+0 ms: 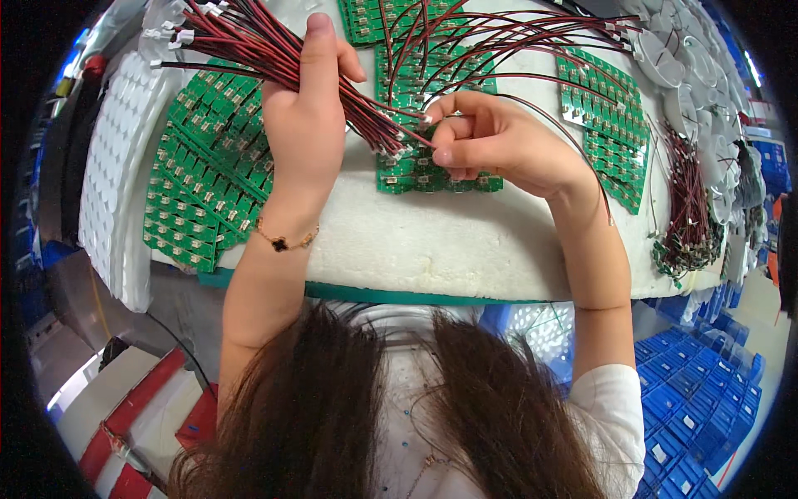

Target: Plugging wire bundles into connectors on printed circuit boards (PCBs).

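Left hand (307, 125) gripped wires (249, 41) slanting from upper left to centre; right hand (515, 150), nearer the central board (440, 180), pinched one

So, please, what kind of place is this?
Probably an electronics assembly workshop: green circuit boards lie on the white work surface, the left hand holds red-and-black wires, and blue bins stand nearby.

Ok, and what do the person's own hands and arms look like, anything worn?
The left hand and right hand are gloveless. A thin gold-coloured bracelet with a dark clover-shaped charm circles the left wrist. The right arm has a short white sleeve; hair hides any left sleeve.
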### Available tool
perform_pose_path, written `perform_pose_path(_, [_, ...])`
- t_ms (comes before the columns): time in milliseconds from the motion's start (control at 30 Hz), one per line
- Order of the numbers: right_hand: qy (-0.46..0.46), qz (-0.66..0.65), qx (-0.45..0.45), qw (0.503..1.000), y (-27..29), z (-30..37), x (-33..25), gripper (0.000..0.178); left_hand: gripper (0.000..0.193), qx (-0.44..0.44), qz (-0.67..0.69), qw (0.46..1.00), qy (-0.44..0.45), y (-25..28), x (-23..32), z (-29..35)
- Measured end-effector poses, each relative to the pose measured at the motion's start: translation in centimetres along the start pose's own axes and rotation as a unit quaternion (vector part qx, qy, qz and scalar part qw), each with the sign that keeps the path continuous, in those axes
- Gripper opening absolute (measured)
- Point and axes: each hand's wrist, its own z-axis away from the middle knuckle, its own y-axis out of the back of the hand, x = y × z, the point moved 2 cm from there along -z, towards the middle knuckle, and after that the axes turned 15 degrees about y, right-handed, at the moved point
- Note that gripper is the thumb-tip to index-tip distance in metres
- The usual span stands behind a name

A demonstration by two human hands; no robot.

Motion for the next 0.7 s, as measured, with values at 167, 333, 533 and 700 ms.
perform_pose_path(167, [-0.024,-0.088,-0.009,0.996,0.0,-0.1,-0.3,0.026,0.047,0.05,-0.063,0.996,-0.036,0.3,0.2,0.3])
perform_pose_path(333, [-0.038,-0.143,-0.084,0.986,-0.2,0.0,0.0,0.027,0.049,0.048,-0.083,0.994,-0.044,0.3,0.2,0.4])
perform_pose_path(533, [0.051,-0.108,-0.084,0.989,-0.7,0.2,0.3,0.021,0.047,0.01,-0.07,0.992,-0.1,0.1,0.4,0.3])
perform_pose_path(700, [0.241,-0.282,-0.159,0.915,0.6,1.8,-3.8,0.013,0.045,-0.033,0.036,0.997,-0.055,-0.1,-0.2,-0.2])
